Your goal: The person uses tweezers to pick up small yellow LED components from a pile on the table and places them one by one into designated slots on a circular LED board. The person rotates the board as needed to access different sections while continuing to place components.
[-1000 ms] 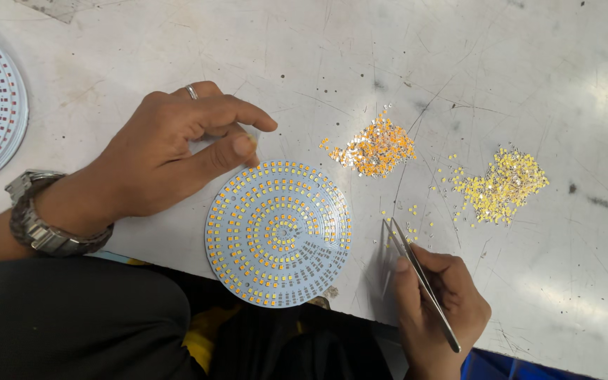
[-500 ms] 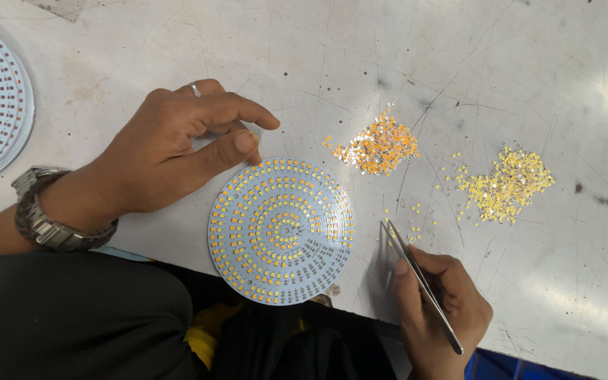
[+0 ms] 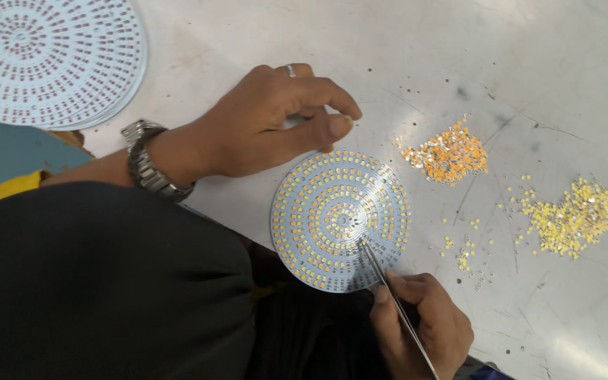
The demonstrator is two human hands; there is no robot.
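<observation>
Grey, scuffed surface [image 3: 233, 35] carrying a round LED board [image 3: 341, 219] near its front edge, partly over the dark-clothed lap. Left hand [image 3: 269, 123] resting at the board's upper rim, thumb and forefinger pressed together, nothing visible between them; right hand [image 3: 420, 324] pinching thin metal tweezers [image 3: 395, 302], tips touching the board just below its centre. Beside, to the right: orange chip pile [image 3: 448, 155], yellow chip pile [image 3: 571, 218]; stacked round boards [image 3: 51, 60] far left.
</observation>
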